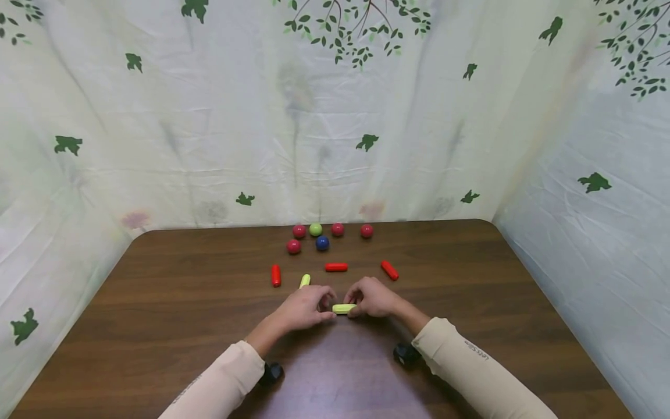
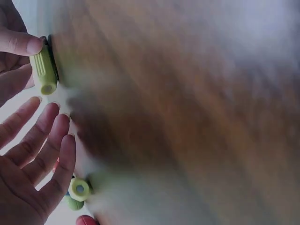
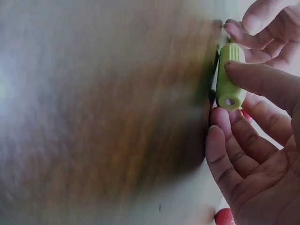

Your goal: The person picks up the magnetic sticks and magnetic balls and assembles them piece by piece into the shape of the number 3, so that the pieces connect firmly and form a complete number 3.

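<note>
2 forearms in view, extended forward and angled inward. The left hand: 4 fingers relaxed, slightly bent, thumb held apart from the fingertips. The right hand: fingers curved, thumb drawn in, pinching. Both hands near each other, not touching.

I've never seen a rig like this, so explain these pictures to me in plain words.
There is no robot here: a person's left hand and right hand do the work. The wide picture comes from a camera on the head; the two close-ups come from wrist cameras. The right hand pinches a yellow-green stick. The left hand is close to its other end; whether it touches is hard to tell. Farther back on the brown table lie another yellow-green stick, three red sticks, four red balls, a green ball and a blue ball.
</note>
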Tool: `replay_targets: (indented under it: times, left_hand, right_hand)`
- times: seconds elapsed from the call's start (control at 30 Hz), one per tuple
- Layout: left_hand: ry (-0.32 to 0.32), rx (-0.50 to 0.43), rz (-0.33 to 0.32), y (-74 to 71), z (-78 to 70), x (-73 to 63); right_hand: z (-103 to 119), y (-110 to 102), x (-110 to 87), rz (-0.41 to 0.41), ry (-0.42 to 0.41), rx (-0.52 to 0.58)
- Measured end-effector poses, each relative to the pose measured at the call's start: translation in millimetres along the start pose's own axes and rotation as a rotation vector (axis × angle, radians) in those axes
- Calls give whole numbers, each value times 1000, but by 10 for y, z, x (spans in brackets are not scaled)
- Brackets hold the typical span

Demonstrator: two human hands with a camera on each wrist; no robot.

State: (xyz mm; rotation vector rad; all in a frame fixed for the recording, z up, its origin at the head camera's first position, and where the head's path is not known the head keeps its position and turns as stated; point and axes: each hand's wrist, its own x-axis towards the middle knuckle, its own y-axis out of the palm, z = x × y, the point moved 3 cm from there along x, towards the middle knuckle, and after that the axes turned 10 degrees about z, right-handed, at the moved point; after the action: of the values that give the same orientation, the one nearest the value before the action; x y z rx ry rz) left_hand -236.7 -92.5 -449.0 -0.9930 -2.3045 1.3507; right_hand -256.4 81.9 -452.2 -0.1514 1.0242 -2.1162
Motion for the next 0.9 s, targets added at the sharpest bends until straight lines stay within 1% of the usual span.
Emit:
replay_targets:
  times: [0.1, 0.2, 0.33, 0.5, 0.6, 0.73, 0.9]
  left_hand:
    - [7, -30, 11, 25, -2, 14]
    - [14, -40, 17, 38, -10, 21]
    - [8, -51, 24, 49, -9, 19]
    - [-17, -127, 36, 64, 6, 23]
    - [-44, -182, 52, 69, 18, 30]
    - [-68, -216, 86, 72, 29, 30]
    - [-70, -240, 121, 67, 33, -2]
  right_hand:
    - [15, 30, 4, 11, -15, 15]
    - [24, 52, 2, 11, -30, 28]
    - [33, 65, -5, 6, -38, 50]
    - [14, 74, -19, 16, -43, 71]
    - [-8, 77, -26, 44, -54, 94]
    - [-29, 80, -36, 90, -73, 114]
    - [-9, 97, -44, 145, -112, 118]
